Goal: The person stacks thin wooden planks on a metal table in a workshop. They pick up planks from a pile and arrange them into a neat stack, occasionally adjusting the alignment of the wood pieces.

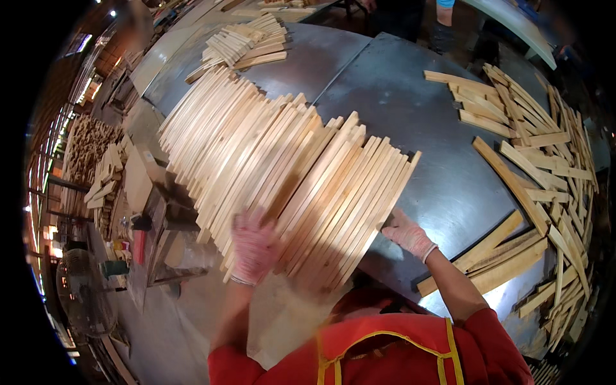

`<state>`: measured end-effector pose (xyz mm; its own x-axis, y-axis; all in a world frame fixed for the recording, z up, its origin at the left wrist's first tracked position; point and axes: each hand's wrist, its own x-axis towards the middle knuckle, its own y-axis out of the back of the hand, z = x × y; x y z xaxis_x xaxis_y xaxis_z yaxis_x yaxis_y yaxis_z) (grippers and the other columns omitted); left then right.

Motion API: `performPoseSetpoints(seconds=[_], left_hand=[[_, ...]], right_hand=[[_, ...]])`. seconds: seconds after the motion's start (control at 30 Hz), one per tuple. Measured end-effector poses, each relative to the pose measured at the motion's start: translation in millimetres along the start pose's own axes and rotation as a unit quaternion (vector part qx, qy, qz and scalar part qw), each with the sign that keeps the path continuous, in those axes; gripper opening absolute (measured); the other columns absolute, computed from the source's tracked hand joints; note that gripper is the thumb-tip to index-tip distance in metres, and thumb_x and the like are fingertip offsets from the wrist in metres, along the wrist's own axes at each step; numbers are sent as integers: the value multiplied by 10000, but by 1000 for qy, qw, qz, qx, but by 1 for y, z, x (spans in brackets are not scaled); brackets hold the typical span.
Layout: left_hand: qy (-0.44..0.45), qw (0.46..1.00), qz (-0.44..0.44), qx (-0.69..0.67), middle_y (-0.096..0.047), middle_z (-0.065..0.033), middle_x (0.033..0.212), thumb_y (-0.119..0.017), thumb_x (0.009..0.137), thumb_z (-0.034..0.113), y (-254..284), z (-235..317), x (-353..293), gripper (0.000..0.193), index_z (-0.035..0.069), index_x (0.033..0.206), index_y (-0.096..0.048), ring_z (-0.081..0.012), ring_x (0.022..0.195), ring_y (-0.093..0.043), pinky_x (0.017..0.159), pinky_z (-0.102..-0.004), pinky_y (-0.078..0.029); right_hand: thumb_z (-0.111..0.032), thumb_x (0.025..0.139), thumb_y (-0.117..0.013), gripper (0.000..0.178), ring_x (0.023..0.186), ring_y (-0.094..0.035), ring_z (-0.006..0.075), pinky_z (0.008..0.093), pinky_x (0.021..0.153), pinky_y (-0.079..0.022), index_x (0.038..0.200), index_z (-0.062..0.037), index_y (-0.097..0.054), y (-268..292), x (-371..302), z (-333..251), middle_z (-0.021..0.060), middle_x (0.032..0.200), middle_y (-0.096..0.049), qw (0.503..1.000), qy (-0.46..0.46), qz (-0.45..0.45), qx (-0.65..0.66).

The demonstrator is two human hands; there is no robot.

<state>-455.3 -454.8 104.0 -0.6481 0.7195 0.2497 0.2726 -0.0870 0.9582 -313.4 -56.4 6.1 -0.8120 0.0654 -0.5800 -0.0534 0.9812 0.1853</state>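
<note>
A long row of pale wooden slats (282, 167) lies side by side on a metal-topped table (410, 96), their ends uneven. My left hand (253, 247), in a pinkish-white work glove, is over the near ends of the slats at the row's left front. Its fingers look extended, though motion blurs them. By the outer face of the rightmost slat (388, 212) is my right hand (409, 235), gloved alike. Its fingers reach out toward that slat and are partly hidden; no slat is seen gripped in it.
A loose heap of wooden strips (552, 160) covers the table's right side, with several thicker pieces (487, 256) near my right forearm. A smaller stack of short slats (247, 45) sits at the far end. Left stand a fan (83, 289) and piled wood (90, 147). Another person (401, 19) is beyond the table.
</note>
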Motion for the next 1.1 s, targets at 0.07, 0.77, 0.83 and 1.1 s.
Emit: performPoseSetpoints(seconds=[0.07, 0.77, 0.83, 1.1], left_hand=[[123, 991, -27, -54, -606, -204, 1466, -862, 742, 324, -13, -33, -7, 757, 124, 1434, -630, -437, 1368, -561, 1061, -544, -530], [35, 997, -46, 51, -512, -205, 1566, -857, 786, 336, -35, 196, -11, 1028, 63, 1650, -371, -431, 1409, -528, 1182, -550, -432], [-40, 998, -39, 4, -508, -194, 1582, -899, 758, 326, -38, 231, -13, 1033, 63, 1626, -404, -413, 1427, -515, 1182, -553, -429], [-80, 924, -250, -278, -608, -145, 1304, -900, 722, 243, 3, 523, 63, 760, 136, 1390, -553, -431, 1025, -688, 847, -519, -589]], right_hand=[[-267, 969, -770, 759, 1181, -703, 293, 363, 1009, -552, 1599, -32, -419, 8, -7, 16, 245, 1370, -690, 998, 12, 12, -53], [-383, 903, -713, 752, 1295, -614, 426, 469, 1130, -493, 1517, 0, -511, 331, -203, 186, 267, 1426, -621, 798, 4, 477, -368], [-381, 825, -812, 909, 1412, -535, 421, 444, 1219, -421, 1568, -10, -443, 391, -213, 149, 230, 1516, -568, 811, -107, 436, -374], [-433, 718, -910, 1167, 1451, -515, 377, 498, 1158, -454, 1684, -157, -316, 458, -216, 222, 203, 1551, -561, 816, -208, 310, -442]])
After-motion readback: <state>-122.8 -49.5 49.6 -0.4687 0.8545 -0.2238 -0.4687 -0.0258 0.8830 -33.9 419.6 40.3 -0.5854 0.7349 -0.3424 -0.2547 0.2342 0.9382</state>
